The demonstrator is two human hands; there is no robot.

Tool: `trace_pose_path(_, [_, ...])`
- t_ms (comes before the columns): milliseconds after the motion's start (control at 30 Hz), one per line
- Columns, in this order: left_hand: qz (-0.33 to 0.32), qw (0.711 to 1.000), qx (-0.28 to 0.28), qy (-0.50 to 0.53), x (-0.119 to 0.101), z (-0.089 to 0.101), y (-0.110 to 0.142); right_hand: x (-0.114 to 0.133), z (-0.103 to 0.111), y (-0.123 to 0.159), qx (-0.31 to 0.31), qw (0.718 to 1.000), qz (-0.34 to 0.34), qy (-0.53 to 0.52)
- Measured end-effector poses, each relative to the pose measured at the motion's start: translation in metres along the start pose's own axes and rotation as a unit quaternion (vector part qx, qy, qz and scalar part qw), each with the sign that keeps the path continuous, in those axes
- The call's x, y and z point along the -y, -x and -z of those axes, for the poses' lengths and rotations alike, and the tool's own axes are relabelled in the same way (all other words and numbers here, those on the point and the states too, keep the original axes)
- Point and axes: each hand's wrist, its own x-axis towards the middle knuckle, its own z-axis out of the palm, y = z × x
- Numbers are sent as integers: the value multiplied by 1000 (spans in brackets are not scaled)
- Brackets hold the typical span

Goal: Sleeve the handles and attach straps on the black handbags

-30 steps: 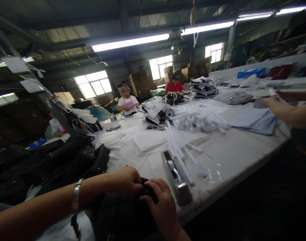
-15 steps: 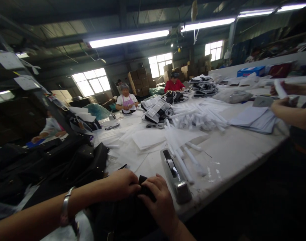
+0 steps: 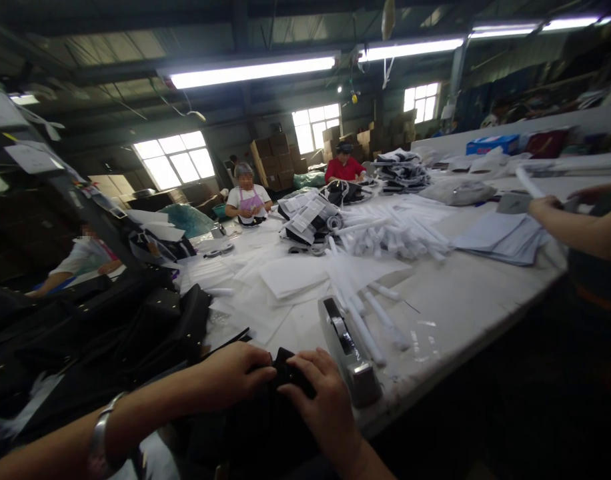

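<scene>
Our left hand [image 3: 245, 375] and right hand [image 3: 321, 390] pinch black piece [image 3: 284, 356], left of dispenser [image 3: 349, 353]. On surface [image 3: 460, 307], white tubes [image 3: 385, 233] beyond dispenser; black pile [image 3: 150, 323] farther left.

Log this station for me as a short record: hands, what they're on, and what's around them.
Left hand: pinching the edge of a black item
Right hand: thumb and fingers gripping the same item
Beside right hand: tape dispenser on white table
Far left: heaped black goods
Mid-table: white rolls, loose white sheets
Unclear: the black item's full shape
</scene>
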Motion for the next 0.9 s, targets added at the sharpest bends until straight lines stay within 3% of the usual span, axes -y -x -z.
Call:
trace_pose_path(133, [16, 999, -48, -4, 1, -14, -5, 4, -3, 3, -2, 999, -45, -23])
trace_pose_path(333, [5, 997, -72, -31, 0, -20, 4, 14, 8, -4, 9, 996, -89, -20])
trace_pose_path(533, [28, 991, -122, -46, 3, -29, 11, 19, 22, -9, 77, 975, -184, -100])
trace_pose_path(600, [22, 989, -142, -30, 4, -31, 11, 20, 23, -7, 92, 971, -187, -117])
trace_pose_path(767, [0, 990, -138, -3, -2, -30, 16, 22, 25, -8, 32, 983, -151, -101])
trace_pose_path(900, [3, 990, -140, -2, -7, -27, 19, 19, 25, -11, 79, 978, -142, -132])
